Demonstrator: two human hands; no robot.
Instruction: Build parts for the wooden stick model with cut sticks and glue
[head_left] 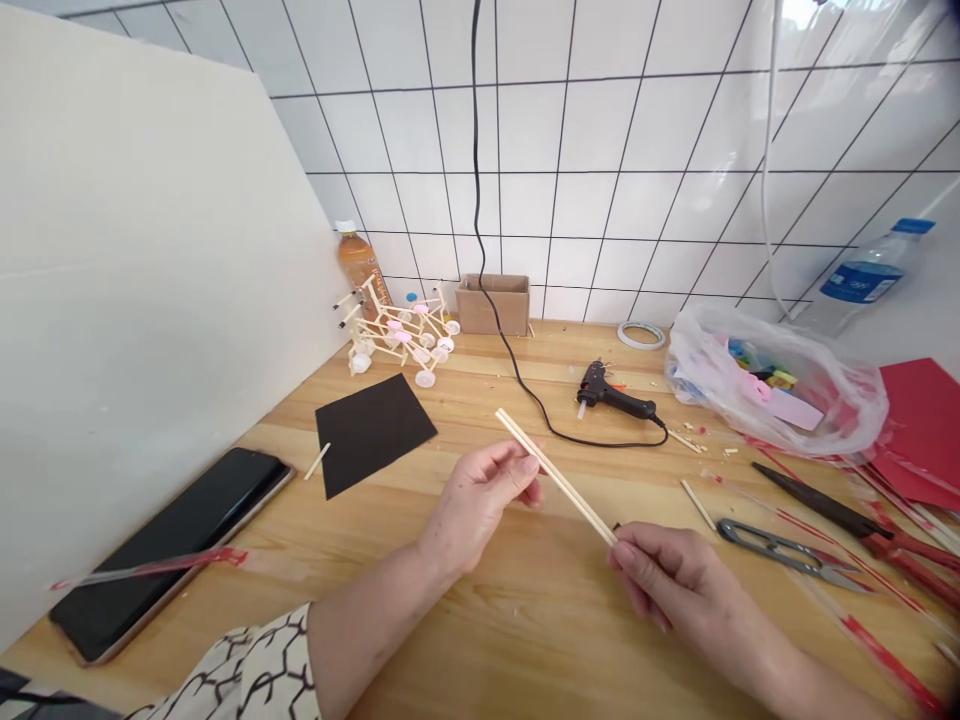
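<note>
Pinching two slim wooden sticks — bare fingers — smooth, grained tabletop

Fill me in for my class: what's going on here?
A person holds two thin pale sticks side by side above the table, left hand pinching near the far end, right hand gripping the near end. A black glue gun lies untouched beyond them, and a stick structure with round discs stands behind the black paper.

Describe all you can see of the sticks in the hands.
Two sticks: pale, slim, straight, wooden by their look, lying side by side. They slant above the tabletop, far ends to the upper left. The left hand holds them near those ends; the right hand pinches and hides the near ends.
</note>
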